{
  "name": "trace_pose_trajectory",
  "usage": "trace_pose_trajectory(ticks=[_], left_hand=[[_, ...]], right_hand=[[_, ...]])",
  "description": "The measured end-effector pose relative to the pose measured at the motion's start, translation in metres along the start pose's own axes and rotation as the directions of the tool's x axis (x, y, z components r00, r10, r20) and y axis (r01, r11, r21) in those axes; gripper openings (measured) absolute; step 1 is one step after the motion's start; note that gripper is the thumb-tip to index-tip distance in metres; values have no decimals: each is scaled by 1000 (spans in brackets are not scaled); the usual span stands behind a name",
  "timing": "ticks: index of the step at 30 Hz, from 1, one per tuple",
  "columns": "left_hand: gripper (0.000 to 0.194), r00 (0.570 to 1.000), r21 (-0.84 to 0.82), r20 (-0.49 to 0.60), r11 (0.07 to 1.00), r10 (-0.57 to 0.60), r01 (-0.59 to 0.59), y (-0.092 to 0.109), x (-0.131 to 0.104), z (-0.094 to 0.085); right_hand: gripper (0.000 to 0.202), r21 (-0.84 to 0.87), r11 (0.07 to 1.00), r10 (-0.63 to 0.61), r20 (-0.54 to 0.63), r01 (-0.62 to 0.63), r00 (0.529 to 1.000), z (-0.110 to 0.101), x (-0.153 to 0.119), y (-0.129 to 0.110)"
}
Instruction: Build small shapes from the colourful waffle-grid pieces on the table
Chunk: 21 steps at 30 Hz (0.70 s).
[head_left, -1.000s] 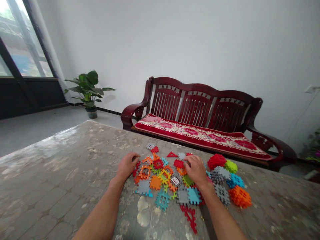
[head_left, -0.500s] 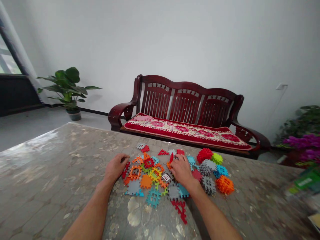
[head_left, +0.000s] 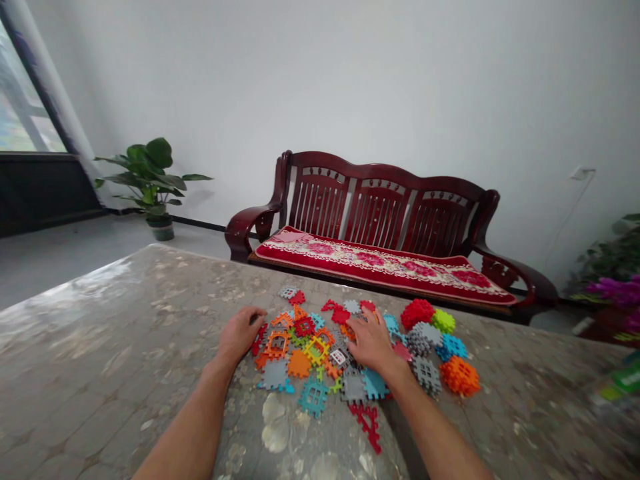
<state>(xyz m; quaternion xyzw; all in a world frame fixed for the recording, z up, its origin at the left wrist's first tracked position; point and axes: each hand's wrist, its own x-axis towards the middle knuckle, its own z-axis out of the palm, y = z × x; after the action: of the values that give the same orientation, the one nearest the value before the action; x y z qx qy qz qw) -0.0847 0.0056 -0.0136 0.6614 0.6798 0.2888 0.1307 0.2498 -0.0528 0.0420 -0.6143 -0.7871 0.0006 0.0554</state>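
My left hand (head_left: 244, 330) rests at the left edge of the scattered puzzle-like pieces, fingers curled beside a red piece (head_left: 259, 339); whether it grips anything is hidden. Over the right part of the pile, my right hand (head_left: 370, 338) has its fingers spread, with a red piece (head_left: 341, 315) just beyond its left side. Between the hands lie an orange window piece (head_left: 277, 345), a yellow frame piece (head_left: 317, 350) and a plain orange piece (head_left: 299, 364). Nearer me are a teal window piece (head_left: 313, 397) and a red triangular piece (head_left: 367, 425).
Assembled stacks stand to the right: red (head_left: 417, 313), lime (head_left: 443, 321), blue (head_left: 451, 347), grey (head_left: 427, 375) and orange (head_left: 460, 376). Behind the patterned table (head_left: 165, 320) is a wooden bench (head_left: 375, 207). A blurred green package (head_left: 620, 383) lies far right.
The view has shifted, so the scene sits slightly farther right. A red piece that stood upright by my right hand now lies flat among the pieces, and my right fingers are spread.
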Motion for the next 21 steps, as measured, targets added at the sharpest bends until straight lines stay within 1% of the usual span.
trace_pose_trajectory(ticks=[3,5,7,9,10,11,13,15,16,17,18,21], left_hand=[[24,1000,4,1,1000,1,-1,0,0,0],[24,1000,5,1,1000,-2,2,0,0,0],[25,1000,0,2,1000,-4,4,0,0,0],[25,1000,-5,2,1000,-7,7,0,0,0],[24,1000,-7,0,1000,-7,7,0,0,0],[24,1000,-8,-2,1000,-7,7,0,0,0],[24,1000,-6,-4,1000,-3,3,0,0,0],[25,1000,-1,0,1000,-1,1,0,0,0],[25,1000,3,3,1000,-2,2,0,0,0],[25,1000,4,6,1000,-3,3,0,0,-1],[25,1000,3,9,1000,-3,3,0,0,-1],[25,1000,-2,11,1000,-4,4,0,0,-1]], right_hand=[[32,-20,999,29,-44,-30,999,5,5,1],[29,-2,999,40,-77,-40,996,8,8,5],[30,92,992,92,-124,-81,988,10,11,11],[31,290,947,191,-167,-137,967,13,14,17],[33,420,894,248,-177,-154,953,14,15,21],[36,556,816,298,-172,-157,939,16,16,23],[42,792,597,370,-131,-128,920,18,17,28],[49,923,371,419,-70,-100,906,20,17,30],[51,954,286,437,-42,-94,899,19,16,31],[52,970,225,453,-22,-91,891,19,15,31],[52,979,185,465,-10,-87,885,17,15,31],[48,990,122,478,8,-76,879,11,13,31]])
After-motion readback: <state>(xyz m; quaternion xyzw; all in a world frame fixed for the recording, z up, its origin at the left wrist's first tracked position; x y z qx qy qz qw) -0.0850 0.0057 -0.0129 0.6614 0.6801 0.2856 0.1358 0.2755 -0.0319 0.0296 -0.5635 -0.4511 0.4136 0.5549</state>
